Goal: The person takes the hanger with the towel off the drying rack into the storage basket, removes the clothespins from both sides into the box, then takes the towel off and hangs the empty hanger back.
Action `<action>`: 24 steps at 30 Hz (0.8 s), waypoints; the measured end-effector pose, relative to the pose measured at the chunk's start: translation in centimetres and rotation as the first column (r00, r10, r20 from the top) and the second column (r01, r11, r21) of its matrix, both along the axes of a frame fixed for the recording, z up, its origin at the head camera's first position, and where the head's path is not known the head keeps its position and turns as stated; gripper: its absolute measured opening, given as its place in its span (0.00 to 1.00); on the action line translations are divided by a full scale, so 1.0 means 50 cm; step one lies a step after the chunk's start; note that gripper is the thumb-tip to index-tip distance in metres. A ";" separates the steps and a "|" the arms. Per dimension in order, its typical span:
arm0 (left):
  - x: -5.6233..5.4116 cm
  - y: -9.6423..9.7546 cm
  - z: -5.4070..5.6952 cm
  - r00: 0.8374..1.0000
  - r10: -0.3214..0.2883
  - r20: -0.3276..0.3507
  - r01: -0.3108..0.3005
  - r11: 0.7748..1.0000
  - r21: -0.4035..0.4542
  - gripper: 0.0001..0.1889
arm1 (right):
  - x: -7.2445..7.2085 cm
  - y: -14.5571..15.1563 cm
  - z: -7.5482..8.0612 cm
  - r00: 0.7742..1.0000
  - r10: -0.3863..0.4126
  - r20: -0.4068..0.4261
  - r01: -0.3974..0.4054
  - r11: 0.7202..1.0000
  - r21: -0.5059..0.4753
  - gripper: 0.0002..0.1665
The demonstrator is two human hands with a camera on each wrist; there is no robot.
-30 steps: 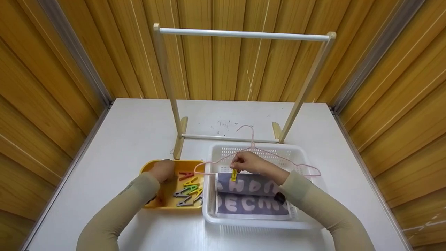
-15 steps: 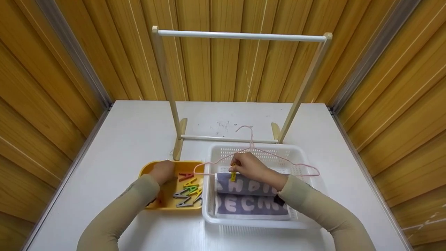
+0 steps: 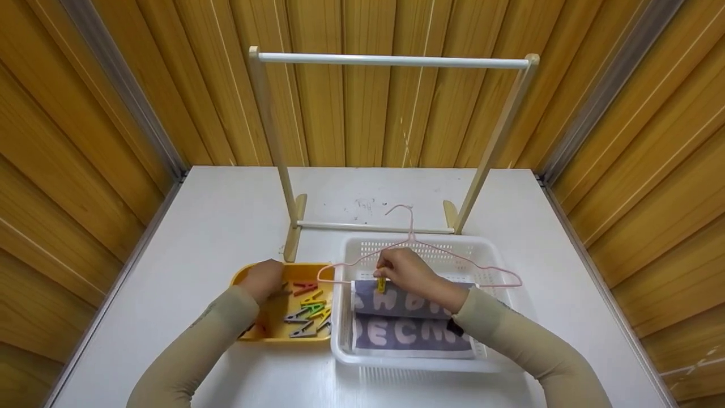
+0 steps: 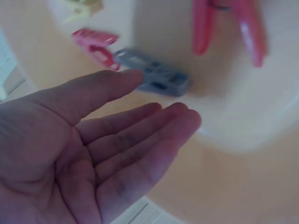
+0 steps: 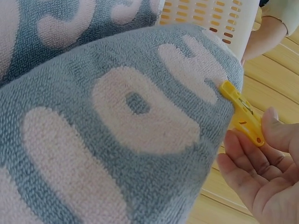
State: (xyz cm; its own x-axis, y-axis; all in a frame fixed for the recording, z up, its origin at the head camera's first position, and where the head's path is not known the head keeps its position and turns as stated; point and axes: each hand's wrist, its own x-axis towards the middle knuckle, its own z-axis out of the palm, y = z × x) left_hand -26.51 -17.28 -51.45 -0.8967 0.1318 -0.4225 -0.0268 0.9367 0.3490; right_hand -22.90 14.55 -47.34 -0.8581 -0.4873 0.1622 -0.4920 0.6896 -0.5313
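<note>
My right hand pinches a yellow clothespin by its handle end, thumb against it. The clothespin's tip sits at the upper edge of a grey-blue towel with pale letters. That towel lies folded over the lower bar of a pink hanger, above a white basket. Inside the yellow tray, my left hand has its fingers extended and thumb apart. A grey clothespin is just beyond its thumb and fingertips; whether they touch is unclear.
Several clothespins, among them a red clothespin and a green clothespin, lie in the tray. Behind the basket a wooden rack with a white top rail stands on the white table. Wood-patterned panels enclose the table.
Both hands stay in nearly the same places, the right still pinching the yellow clothespin at the towel's edge. The head view has shifted slightly.
</note>
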 end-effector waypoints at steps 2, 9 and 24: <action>-0.003 0.001 0.010 1.000 -0.008 -0.001 0.008 1.000 -0.003 0.12 | 0.001 0.001 -0.001 1.000 0.004 -0.011 -0.004 1.000 -0.002 0.10; -0.004 0.016 0.062 0.973 -0.166 -0.160 0.149 0.983 -0.111 0.08 | 0.003 0.002 -0.002 0.998 0.025 -0.066 -0.026 0.999 -0.020 0.09; 0.072 0.114 0.135 0.883 -0.195 -0.426 0.320 0.915 0.245 0.11 | 0.015 -0.001 -0.003 0.975 0.069 -0.212 -0.071 0.997 -0.002 0.09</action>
State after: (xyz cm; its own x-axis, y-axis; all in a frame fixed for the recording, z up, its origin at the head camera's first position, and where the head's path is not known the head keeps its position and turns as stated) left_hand -22.91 -11.58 -44.69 -0.8947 0.4443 0.0465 0.3955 0.7393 0.5450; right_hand -22.16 14.48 -47.48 -0.7677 -0.5423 0.3415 -0.6408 0.6451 -0.4162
